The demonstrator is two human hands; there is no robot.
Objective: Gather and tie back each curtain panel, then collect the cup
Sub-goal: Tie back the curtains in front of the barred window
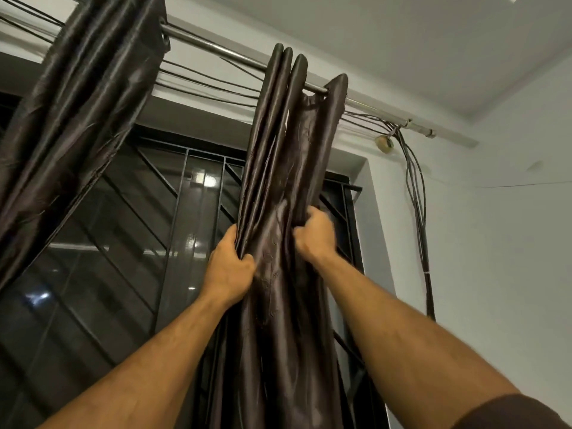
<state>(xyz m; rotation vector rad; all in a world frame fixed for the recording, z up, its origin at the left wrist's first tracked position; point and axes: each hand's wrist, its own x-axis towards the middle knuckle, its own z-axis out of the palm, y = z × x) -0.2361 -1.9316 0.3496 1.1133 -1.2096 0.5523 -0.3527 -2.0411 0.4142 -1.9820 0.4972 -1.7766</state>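
A dark brown satin curtain panel (288,156) hangs in bunched folds from a metal rod (223,52) in front of the window. My left hand (230,267) grips the panel's left folds at mid height. My right hand (315,235) is closed on its right folds, slightly higher. A second dark curtain panel (80,97) hangs gathered at the upper left and slants down to the left edge. No cup is in view.
Behind the curtains is a dark window with a black metal grille (185,212). Several cables (418,193) run along the rod and drop down the white wall at the right. The wall corner and ceiling lie to the right.
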